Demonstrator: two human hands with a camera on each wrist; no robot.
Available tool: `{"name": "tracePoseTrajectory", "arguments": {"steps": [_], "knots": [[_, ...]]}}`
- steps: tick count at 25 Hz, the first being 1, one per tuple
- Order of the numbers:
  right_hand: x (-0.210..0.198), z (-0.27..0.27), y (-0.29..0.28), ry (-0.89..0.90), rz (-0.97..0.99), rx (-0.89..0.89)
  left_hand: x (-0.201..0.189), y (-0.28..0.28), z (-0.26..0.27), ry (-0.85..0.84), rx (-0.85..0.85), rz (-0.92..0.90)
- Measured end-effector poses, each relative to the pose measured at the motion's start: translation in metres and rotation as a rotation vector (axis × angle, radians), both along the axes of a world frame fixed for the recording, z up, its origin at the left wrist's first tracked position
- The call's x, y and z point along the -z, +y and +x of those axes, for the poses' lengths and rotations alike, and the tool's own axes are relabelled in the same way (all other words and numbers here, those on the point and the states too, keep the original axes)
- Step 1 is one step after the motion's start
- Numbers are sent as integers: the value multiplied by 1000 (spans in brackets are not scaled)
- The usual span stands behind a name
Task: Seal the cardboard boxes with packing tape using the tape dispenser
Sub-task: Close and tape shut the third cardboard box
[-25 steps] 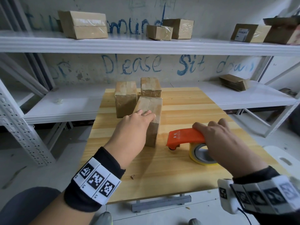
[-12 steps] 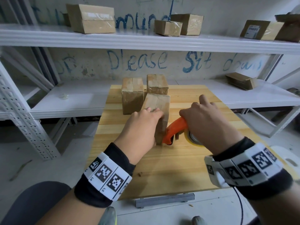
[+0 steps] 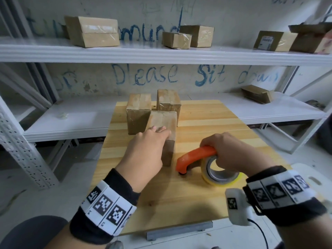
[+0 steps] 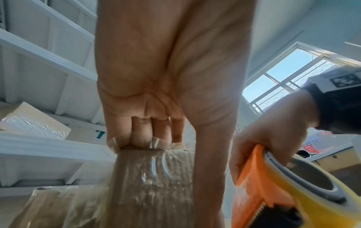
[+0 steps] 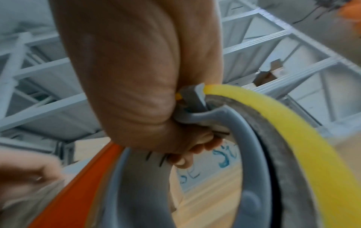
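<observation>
Three brown cardboard boxes stand on the wooden table. My left hand presses on the nearest box, its fingers flat over the top edge. In the left wrist view, clear tape shines on that box's near face under my left hand. To the right of this box my right hand grips the orange tape dispenser by its handle. Its yellow tape roll sits low by the table. The right wrist view shows my right hand curled round the grey frame beside the roll.
The other two boxes stand close behind the near one. White metal shelves behind and beside the table carry more cardboard boxes. The table's front edge is near my wrists.
My right hand carried the dispenser up to the near box's front face, then drew it back to the right and toward me. My left hand stayed on the box top.
</observation>
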State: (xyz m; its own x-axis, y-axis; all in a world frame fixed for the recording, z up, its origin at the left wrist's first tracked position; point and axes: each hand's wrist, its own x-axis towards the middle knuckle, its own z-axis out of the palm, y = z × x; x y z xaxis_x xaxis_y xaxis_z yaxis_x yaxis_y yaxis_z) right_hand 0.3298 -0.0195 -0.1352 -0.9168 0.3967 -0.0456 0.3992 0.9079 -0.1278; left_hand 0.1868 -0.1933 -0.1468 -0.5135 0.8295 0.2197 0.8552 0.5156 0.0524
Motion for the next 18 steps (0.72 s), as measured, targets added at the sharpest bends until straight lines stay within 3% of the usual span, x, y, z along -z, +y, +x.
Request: {"name": "tracePoseTrajectory", "arguments": {"steps": [4, 6, 9, 13, 18], "knots": [[-11, 31, 9, 25, -342, 73, -2, 1, -2, -69, -6, -35], [-8, 39, 11, 171, -549, 152, -3, 0, -4, -79, 0, -38], [10, 39, 15, 473, -837, 476, -5, -1, -3, -88, 9, -44], [25, 32, 19, 465, -745, 765, -8, -4, -2, -98, 37, -47], [26, 29, 19, 377, -820, 831, -10, -4, -1, -85, 52, -62]]}}
